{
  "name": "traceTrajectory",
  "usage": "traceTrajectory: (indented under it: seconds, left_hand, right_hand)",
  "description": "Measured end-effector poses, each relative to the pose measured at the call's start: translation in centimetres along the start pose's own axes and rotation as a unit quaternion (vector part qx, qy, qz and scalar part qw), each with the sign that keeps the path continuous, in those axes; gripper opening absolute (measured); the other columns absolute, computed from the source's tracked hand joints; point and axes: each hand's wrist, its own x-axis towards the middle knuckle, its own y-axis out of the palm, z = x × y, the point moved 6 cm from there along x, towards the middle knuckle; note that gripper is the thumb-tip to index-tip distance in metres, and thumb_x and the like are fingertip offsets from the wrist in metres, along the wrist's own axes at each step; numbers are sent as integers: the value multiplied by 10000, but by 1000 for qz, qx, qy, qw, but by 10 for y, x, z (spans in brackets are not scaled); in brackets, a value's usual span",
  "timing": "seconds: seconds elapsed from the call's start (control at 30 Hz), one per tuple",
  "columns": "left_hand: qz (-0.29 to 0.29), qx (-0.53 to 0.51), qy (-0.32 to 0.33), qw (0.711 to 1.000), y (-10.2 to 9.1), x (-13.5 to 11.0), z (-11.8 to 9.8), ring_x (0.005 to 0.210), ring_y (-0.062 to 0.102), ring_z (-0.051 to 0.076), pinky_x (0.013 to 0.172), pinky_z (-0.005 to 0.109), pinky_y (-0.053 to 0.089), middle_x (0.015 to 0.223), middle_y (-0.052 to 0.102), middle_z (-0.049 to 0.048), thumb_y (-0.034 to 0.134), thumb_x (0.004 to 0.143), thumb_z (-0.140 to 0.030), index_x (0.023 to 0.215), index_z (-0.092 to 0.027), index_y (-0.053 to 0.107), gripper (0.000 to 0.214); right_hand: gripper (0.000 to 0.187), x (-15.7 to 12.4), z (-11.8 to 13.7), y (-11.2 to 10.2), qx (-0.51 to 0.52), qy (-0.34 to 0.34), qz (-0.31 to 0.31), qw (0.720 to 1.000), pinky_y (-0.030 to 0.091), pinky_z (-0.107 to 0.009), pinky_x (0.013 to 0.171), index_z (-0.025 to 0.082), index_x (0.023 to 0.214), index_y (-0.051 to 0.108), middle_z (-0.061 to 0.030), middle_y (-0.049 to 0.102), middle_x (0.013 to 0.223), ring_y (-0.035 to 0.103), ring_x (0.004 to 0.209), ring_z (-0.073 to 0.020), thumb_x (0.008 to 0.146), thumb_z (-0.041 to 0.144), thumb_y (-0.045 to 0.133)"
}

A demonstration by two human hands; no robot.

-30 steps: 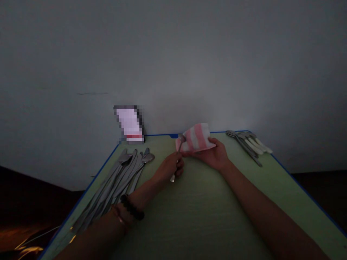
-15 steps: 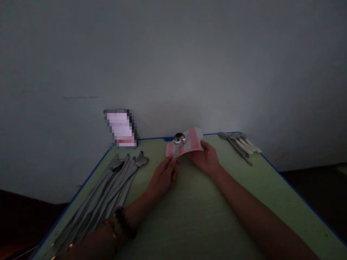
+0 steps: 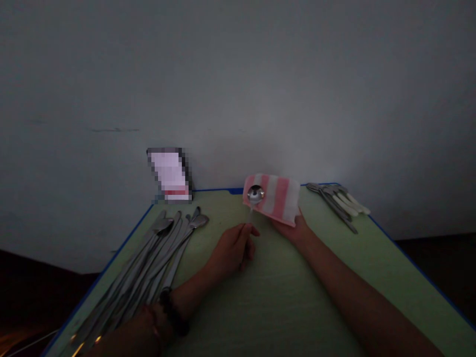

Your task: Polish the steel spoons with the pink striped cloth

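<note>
**Spoon held up against striped cloth, both hands at worktop centre**

Left hand (image 3: 234, 249) rests low on the green worktop (image 3: 278, 307), fingers (image 3: 247, 232) curled nearly closed; the thin stem of a steel spoon (image 3: 255, 195) runs down into them, though that part is faint and blurred; the spoon stands tilted just above and ahead of those fingers, its shiny bowl up and pressed to a pink-and-white striped cloth (image 3: 278, 198); right hand (image 3: 293, 230) is just right of the left, palm up under the cloth's near corner, bearing it; its fingers are hidden beneath the cloth, so how far they curl cannot be told; cloth touches the spoon bowl but not the left fingers; left of the left fingers, a long bundle of long-handled steel spoons (image 3: 148, 258) lies slanted on the worktop, nearly touching the left wrist; right of the right fingers, well beyond the cloth, lies a smaller pile of cream-handled cutlery (image 3: 336, 203), near the blue edge (image 3: 386, 243); a blurred-out upright card (image 3: 170, 173) stands at the far corner against the wall (image 3: 238, 89), ahead and left of the fingers; a beaded bracelet (image 3: 171, 312) sits on the left wrist.
</note>
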Motion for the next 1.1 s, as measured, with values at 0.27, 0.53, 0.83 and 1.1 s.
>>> traceTrajectory:
  seconds: [0.27,0.53,0.83,1.1]
  left_hand:
    - [21,70,-13,997,1,-2,0,268,383,83,309,185,294,425,491,-73,291,899,-477,871,-170,552,404]
    - [24,170,52,984,6,-3,-11,414,504,124,526,232,416,398,481,-62,283,916,-451,850,-175,596,423]
    - [30,168,53,984,8,-3,-12,434,472,122,514,226,379,416,435,-62,291,914,-441,823,-175,590,410]
    - [3,116,32,993,3,-3,-12,463,415,107,483,220,332,524,431,-53,328,884,-398,978,-146,607,387]
  right_hand:
    - [160,-3,-12,7,-43,62,76,994,537,-240,744,178,762,646,-10,688,785,637,737,-133,779,246,502]
    - [286,5,-19,-9,-174,-17,35,984,457,-179,560,158,828,608,15,644,727,559,607,-82,601,276,736]
    - [305,9,-15,-19,-300,-125,-25,945,372,-188,493,148,785,609,28,581,612,493,537,-80,708,443,626]
    - [315,13,-11,-16,-48,-33,-42,997,515,-243,586,179,888,614,-30,681,789,617,639,-126,811,471,524]
